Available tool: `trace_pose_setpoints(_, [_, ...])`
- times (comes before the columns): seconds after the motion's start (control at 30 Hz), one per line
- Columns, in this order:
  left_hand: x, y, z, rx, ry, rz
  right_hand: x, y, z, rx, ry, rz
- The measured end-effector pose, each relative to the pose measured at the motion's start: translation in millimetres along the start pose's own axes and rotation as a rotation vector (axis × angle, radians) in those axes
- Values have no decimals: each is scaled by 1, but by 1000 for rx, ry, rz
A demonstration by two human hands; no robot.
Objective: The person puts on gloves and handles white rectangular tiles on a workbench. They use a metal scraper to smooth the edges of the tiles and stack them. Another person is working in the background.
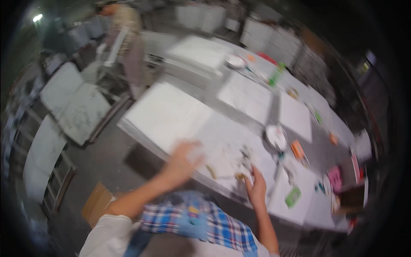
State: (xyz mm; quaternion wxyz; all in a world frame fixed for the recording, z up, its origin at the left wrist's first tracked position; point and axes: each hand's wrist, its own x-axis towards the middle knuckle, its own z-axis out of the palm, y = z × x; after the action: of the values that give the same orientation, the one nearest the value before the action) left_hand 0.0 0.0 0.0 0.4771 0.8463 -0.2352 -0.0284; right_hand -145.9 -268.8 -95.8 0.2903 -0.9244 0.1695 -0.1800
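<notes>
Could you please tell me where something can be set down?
The white stack beyond the left hand looks bare on top, as does the sheet behind the orange box. Crowded: small pieces by the right hand, and around the pink item.

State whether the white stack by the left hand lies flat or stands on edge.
Flat: the white stack shows its broad face upward, its narrow side below.
</notes>
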Motion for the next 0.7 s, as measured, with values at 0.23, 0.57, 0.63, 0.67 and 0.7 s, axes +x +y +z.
trace_pose_setpoints(0.23, [-16, -54, 118, -47, -384, 139, -6, 79, 64, -303, -59, 5])
trace_pose_setpoints(0.57, [-16, -51, 126, -151, -416, 118, 44, 41, 25, -360, 69, -68])
trace_pose_setpoints(0.63, [-13, -41, 121, -219, -334, 130, 52, 13, 4, -78, 172, -120])
trace_pose_setpoints(0.67, [-9, -34, 119, -252, -297, 118, 55, -2, -3, -40, 164, -187])
trace_pose_setpoints(0.7, [-5, -27, 115, -288, -260, 111, 57, -16, -7, -2, 156, -252])
